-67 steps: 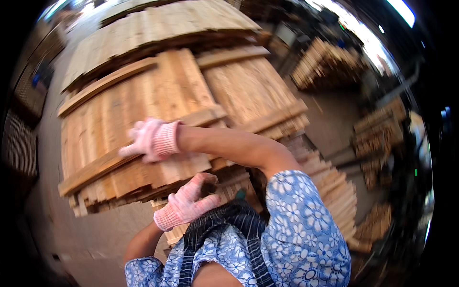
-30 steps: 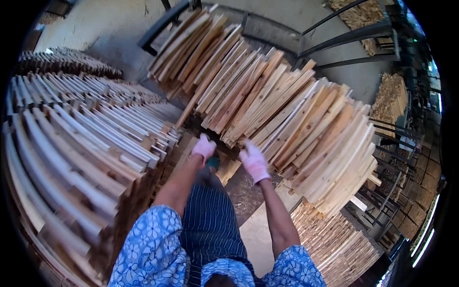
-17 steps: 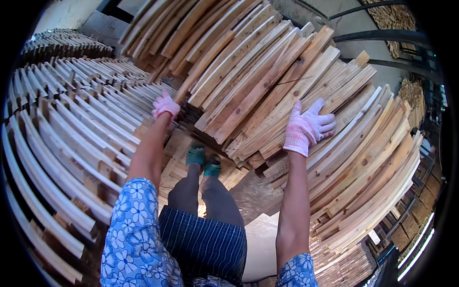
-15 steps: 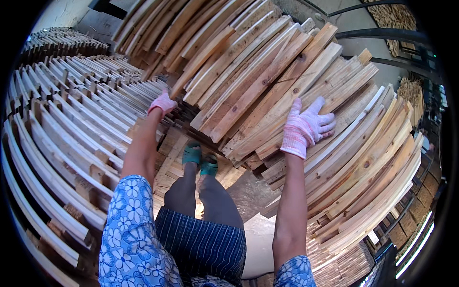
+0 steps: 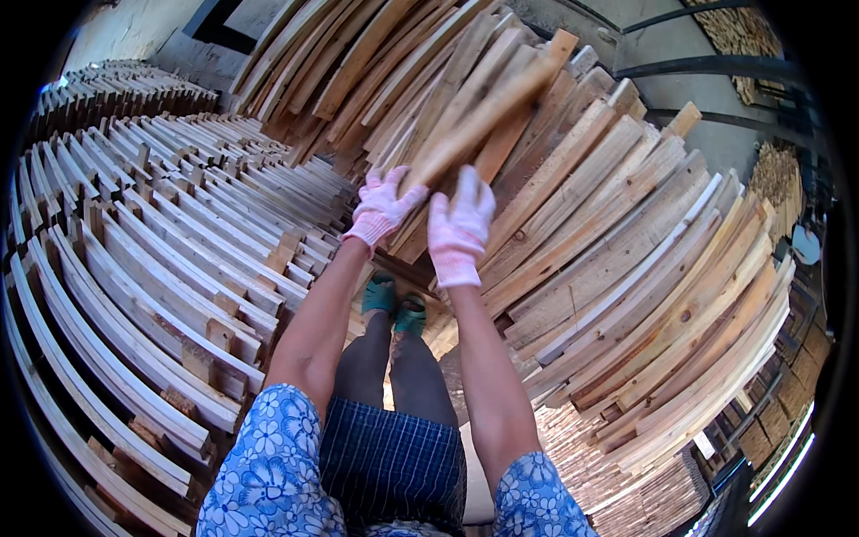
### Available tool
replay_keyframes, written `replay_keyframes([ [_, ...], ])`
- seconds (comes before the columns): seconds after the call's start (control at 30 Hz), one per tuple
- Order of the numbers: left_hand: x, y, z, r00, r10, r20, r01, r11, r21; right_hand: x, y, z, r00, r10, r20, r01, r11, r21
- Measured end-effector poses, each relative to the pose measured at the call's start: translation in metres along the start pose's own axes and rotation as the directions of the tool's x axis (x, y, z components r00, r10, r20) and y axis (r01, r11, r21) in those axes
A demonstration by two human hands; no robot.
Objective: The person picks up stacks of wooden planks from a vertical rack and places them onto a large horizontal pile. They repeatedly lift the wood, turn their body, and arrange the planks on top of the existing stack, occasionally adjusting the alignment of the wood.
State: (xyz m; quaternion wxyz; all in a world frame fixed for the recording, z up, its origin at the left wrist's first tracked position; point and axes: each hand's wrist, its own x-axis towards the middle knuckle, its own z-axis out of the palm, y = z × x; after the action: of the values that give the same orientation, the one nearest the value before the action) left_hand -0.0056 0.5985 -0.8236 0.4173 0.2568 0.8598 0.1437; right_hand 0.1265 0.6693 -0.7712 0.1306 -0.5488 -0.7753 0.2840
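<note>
Fingers are spread apart on the left hand [image 5: 381, 210]; blur hides whether those of the right hand [image 5: 461, 231] grip. A blurred board [image 5: 483, 121] slants down between them, probably flanked for steadiness, over piled planks [image 5: 617, 215], beside stacked strips [image 5: 170, 277]

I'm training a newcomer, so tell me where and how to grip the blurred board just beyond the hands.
Probably best by its near end, coming from the near side: the board looks long and narrow and slants over the pile, with that end toward the left hand and right hand. Blur hides whether either touches it.
</note>
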Motion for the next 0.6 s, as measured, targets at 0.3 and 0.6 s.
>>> replay_keyframes([
  [0.3,0.031,-0.050,-0.003,0.893,-0.391,-0.221,0.292,0.879,-0.378,-0.042,0.020,0.006,0.892,0.446,0.076,-0.452,0.888,0.085],
  [0.6,0.012,-0.036,0.005,0.901,-0.211,0.378,0.429,0.317,-0.846,-0.008,-0.052,0.066,0.739,0.644,0.197,-0.647,0.760,-0.056],
])
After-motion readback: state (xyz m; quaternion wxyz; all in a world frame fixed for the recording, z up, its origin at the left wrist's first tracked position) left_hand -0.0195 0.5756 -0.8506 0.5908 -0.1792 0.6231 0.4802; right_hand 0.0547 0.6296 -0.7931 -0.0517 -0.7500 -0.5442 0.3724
